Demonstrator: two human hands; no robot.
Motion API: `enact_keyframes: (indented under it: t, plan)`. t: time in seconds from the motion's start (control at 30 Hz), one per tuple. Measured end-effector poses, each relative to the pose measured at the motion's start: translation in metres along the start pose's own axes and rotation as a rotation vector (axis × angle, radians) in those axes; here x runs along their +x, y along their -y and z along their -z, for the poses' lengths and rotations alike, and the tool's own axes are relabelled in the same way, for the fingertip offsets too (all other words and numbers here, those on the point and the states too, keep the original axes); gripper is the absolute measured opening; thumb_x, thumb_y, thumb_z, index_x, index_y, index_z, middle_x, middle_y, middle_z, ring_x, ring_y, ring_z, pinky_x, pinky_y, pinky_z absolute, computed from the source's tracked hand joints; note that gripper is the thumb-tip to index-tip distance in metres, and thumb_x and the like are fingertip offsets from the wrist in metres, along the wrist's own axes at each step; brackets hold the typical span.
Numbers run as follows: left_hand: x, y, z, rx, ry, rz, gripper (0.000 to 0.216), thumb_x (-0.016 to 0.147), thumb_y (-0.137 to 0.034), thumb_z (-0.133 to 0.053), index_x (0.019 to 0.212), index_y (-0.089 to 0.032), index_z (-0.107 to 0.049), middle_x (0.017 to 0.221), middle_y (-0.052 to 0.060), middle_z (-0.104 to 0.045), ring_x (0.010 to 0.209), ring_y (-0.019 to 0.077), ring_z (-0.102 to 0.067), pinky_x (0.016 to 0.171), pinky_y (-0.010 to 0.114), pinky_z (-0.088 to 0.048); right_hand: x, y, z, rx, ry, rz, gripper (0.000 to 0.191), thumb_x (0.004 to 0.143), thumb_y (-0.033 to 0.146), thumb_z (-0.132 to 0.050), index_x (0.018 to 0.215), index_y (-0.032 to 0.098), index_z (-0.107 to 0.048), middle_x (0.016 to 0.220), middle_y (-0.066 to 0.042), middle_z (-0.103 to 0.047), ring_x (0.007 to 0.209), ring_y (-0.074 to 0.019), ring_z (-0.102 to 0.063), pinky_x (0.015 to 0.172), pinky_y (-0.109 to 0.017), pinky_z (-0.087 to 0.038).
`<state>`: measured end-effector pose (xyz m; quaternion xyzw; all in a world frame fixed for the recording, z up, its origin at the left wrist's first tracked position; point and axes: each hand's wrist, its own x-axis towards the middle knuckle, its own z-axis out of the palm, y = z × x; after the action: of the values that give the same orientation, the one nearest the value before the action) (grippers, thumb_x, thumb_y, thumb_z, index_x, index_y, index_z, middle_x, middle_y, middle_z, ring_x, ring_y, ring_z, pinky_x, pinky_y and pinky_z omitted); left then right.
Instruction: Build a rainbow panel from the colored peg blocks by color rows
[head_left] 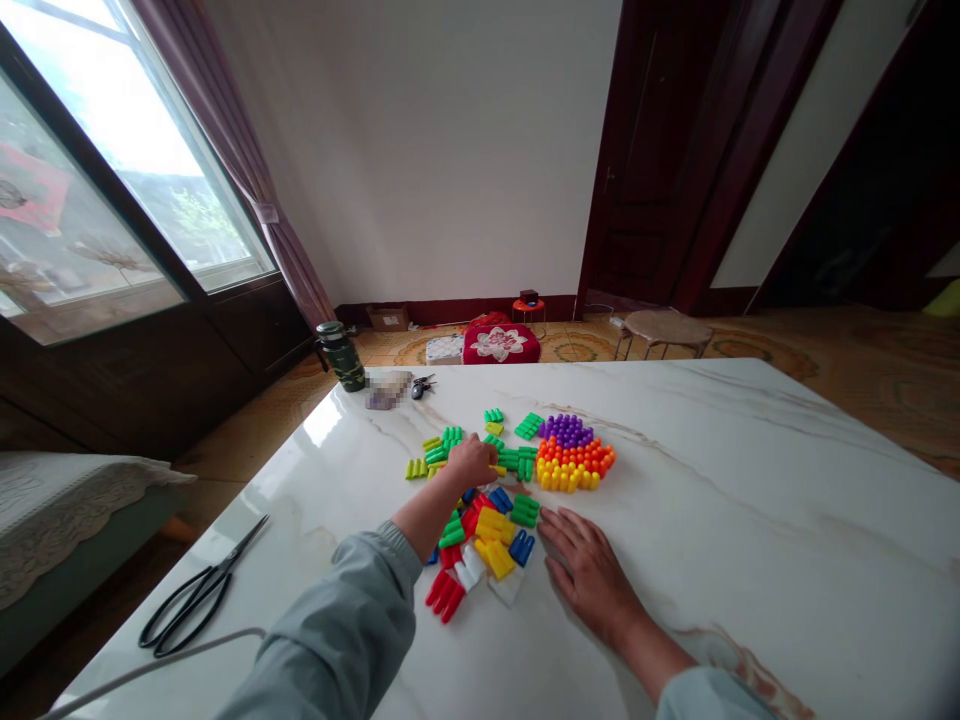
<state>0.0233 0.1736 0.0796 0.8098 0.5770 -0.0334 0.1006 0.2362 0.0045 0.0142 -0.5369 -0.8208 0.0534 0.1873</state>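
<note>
My left hand (474,460) reaches over the middle of the colourful plastic pieces, its fingers curled down and pressed together. Whatever lies between those fingertips is hidden, though green pieces (517,460) and yellow-green ones surround it. My right hand (589,570) rests flat on the white marbled table (720,560), fingers stretched out and holding nothing. Its fingertips are close to a green ridged piece (525,510). Between my hands lies a loose heap of red (446,597), yellow (495,525), blue (521,547) and white pieces. Beyond it, purple (566,430), orange (596,457) and yellow knobbed pieces (568,476) form a block.
Black-handled scissors (199,595) lie at the left, beside a grey cable (172,660). A camouflage-patterned flask (342,357), a blurred item and keys (423,386) are at the far left corner. Past the table are a red flowered seat (501,343) and a round stool (666,328).
</note>
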Motion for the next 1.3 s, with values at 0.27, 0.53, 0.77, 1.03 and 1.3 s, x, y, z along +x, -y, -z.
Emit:
enact_keyframes:
  t: [0.27,0.53,0.77,1.03,1.3]
  plan:
    - [-0.009,0.007,0.0,-0.023,-0.045,-0.044,0.025,0.073,-0.031,-0.063,0.096,-0.027,-0.072,0.106,0.006,-0.06,0.097,0.0218,-0.063,0.081,0.029,-0.05,0.0,-0.001,-0.002,-0.004,-0.014,0.003,0.045,0.089,0.028,-0.047,0.134,0.025,-0.057,0.147,-0.002,-0.048,0.135,-0.0236,-0.04,0.111,-0.044,-0.034]
    - [-0.017,0.007,0.0,-0.021,-0.076,-0.02,0.026,0.077,-0.033,-0.062,0.101,-0.025,-0.069,0.108,0.006,-0.061,0.1,0.0221,-0.062,0.082,0.029,-0.049,0.001,0.0,-0.002,-0.007,-0.033,0.008,0.045,0.089,0.027,-0.046,0.133,0.025,-0.057,0.146,-0.002,-0.05,0.134,-0.0237,-0.041,0.111,-0.043,-0.034]
    - [-0.013,-0.004,-0.004,-0.018,-0.049,-0.025,0.043,0.069,-0.04,-0.071,0.111,-0.032,-0.065,0.113,0.005,-0.06,0.107,0.0262,-0.06,0.083,0.032,-0.05,0.0,0.002,-0.001,-0.004,-0.024,-0.001,0.044,0.089,0.027,-0.047,0.132,0.025,-0.057,0.146,-0.002,-0.05,0.134,-0.0236,-0.041,0.111,-0.043,-0.034]
    - [-0.015,-0.013,-0.003,-0.086,-0.111,-0.066,0.032,0.071,-0.033,-0.069,0.102,-0.025,-0.069,0.104,0.007,-0.061,0.097,0.0237,-0.062,0.084,0.031,-0.05,0.001,0.003,0.002,0.0,-0.036,0.006,0.043,0.09,0.026,-0.048,0.131,0.024,-0.058,0.145,-0.002,-0.05,0.134,-0.0238,-0.041,0.111,-0.042,-0.033]
    - [-0.064,-0.007,0.005,-0.253,-0.252,-0.213,0.03,0.076,-0.026,-0.063,0.105,-0.025,-0.069,0.1,0.003,-0.062,0.09,0.0186,-0.063,0.083,0.03,-0.051,0.0,0.003,-0.001,0.004,-0.053,-0.002,0.043,0.089,0.024,-0.049,0.131,0.022,-0.059,0.145,-0.003,-0.051,0.132,-0.0254,-0.042,0.11,-0.044,-0.034]
